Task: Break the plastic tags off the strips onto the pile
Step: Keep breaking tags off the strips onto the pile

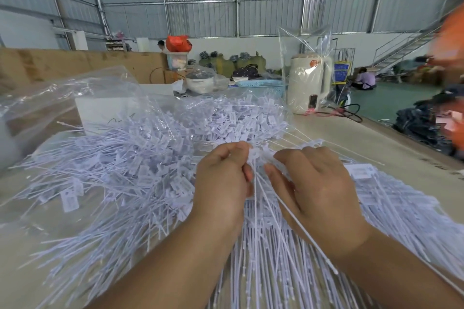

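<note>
Tags (251, 155) on white strips (258, 198), pinched between left hand (221, 183) and right hand (319, 188), both with fingers curled round them, just above pile (140, 158). Cream kettle (308, 83) well behind pile, inside clear bag.

The pile (140, 165) is a wide heap of loose white plastic tags, each a small flat rectangle with a thin tail, lying criss-crossed at all angles. Just beside the pile, on its near side, the strips (263, 258) lie in rows of parallel white tails pointing toward the viewer. One strip (258, 158) is raised above the pile's near edge, its tags fanned out and its tails hanging down.
</note>
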`<state>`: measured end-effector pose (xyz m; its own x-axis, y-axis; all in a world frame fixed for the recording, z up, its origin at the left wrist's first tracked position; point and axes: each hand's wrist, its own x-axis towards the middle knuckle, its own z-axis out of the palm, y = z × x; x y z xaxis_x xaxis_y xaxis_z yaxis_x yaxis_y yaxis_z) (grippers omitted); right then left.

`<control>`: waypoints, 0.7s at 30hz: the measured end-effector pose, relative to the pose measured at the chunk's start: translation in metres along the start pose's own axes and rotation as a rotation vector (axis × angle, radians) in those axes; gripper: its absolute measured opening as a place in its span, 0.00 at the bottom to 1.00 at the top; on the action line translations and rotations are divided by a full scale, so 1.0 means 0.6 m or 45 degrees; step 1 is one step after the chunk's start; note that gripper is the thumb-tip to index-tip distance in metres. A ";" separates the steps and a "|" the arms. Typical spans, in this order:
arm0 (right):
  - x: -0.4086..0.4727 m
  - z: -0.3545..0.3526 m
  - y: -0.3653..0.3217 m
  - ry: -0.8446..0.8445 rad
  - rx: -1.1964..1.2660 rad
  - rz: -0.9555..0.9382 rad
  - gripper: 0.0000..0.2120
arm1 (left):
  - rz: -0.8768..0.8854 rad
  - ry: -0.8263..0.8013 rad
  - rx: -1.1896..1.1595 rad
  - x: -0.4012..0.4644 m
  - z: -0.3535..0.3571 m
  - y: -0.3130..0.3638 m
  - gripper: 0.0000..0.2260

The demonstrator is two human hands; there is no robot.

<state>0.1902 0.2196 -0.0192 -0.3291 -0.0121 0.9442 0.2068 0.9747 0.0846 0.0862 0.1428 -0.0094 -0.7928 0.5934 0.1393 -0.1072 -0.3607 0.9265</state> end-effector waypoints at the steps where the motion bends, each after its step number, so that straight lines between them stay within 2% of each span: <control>1: 0.002 -0.004 -0.001 0.008 0.015 -0.007 0.09 | -0.008 0.017 -0.010 0.001 -0.004 0.003 0.15; 3: 0.005 -0.020 -0.003 0.054 0.079 0.003 0.07 | -0.053 0.147 -0.103 0.019 -0.026 0.017 0.09; 5: 0.006 -0.036 -0.001 0.072 0.119 0.032 0.05 | -0.127 0.302 -0.218 0.038 -0.054 0.032 0.07; 6: 0.007 -0.040 0.001 0.052 0.135 0.059 0.06 | -0.147 0.301 -0.224 0.042 -0.060 0.037 0.07; 9: 0.009 -0.034 0.009 -0.084 0.208 0.161 0.12 | -0.160 0.016 -0.022 0.023 -0.038 0.035 0.06; 12: 0.010 -0.029 0.010 -0.273 0.287 0.217 0.19 | -0.021 -0.298 0.230 -0.004 -0.015 0.024 0.11; 17: 0.008 -0.035 0.008 -0.468 0.463 0.314 0.22 | 0.007 -0.391 0.280 -0.012 -0.017 0.022 0.12; 21: 0.017 -0.050 0.012 -0.318 0.499 0.321 0.13 | -0.008 -0.404 0.265 -0.013 -0.018 0.020 0.10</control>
<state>0.2158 0.2197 0.0002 -0.5332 0.2402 0.8112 -0.0367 0.9514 -0.3058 0.0848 0.1259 -0.0029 -0.5639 0.8002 0.2043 0.0385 -0.2216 0.9744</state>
